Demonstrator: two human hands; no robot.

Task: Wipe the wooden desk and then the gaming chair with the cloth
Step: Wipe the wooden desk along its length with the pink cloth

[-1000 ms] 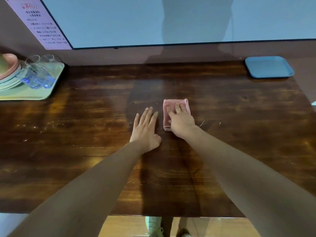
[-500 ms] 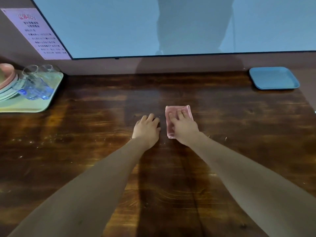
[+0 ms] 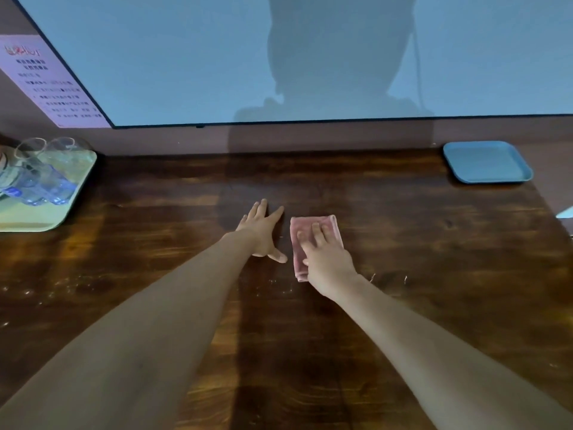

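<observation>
A folded pink cloth (image 3: 329, 225) lies on the dark wooden desk (image 3: 434, 274) near its middle. My right hand (image 3: 325, 259) presses flat on the cloth with straight fingers, covering its near half. My left hand (image 3: 263, 231) rests flat on the bare wood just left of the cloth, fingers spread, not touching it. Pale crumbs and specks dot the wood around and in front of the hands. The gaming chair is out of view.
A pale green tray (image 3: 37, 218) with clear glasses (image 3: 40, 178) stands at the far left. A blue square plate (image 3: 486, 162) sits at the far right corner. A large screen (image 3: 217, 57) and a printed notice (image 3: 46, 82) rise behind the desk.
My left hand's fingers curled and then spread flat again on the wood. The right hand stays pressed on the cloth. The view has tilted up, so the desk's near edge is out of sight.
</observation>
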